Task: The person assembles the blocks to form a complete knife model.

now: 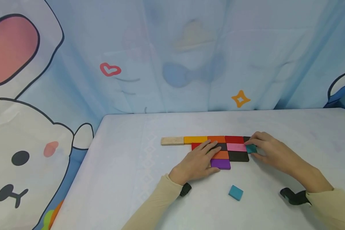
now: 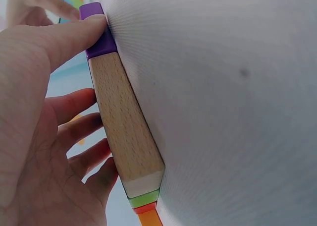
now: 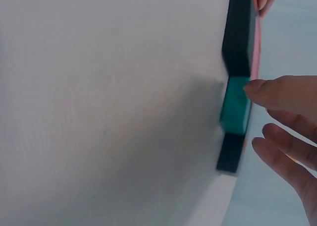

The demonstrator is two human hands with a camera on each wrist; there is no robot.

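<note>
Flat coloured wooden blocks lie side by side in rows on the white table. My left hand (image 1: 196,162) rests over the left part of the rows with fairly straight fingers. Its thumb touches the purple block (image 1: 220,164), also seen in the left wrist view (image 2: 101,37), beside a plain wood block (image 2: 124,122). At the right end, my right hand (image 1: 276,153) pinches a teal block (image 1: 251,149) against the pink block (image 1: 236,147). In the right wrist view its thumb presses the teal block (image 3: 235,104). A dark block (image 1: 238,156) lies just below the pink one.
The top row runs from a plain wood block (image 1: 172,141) through yellow (image 1: 195,140), orange and red blocks. A loose blue block (image 1: 235,192) lies apart, nearer the person. Behind the table (image 1: 126,153) hangs a blue printed curtain (image 1: 175,57).
</note>
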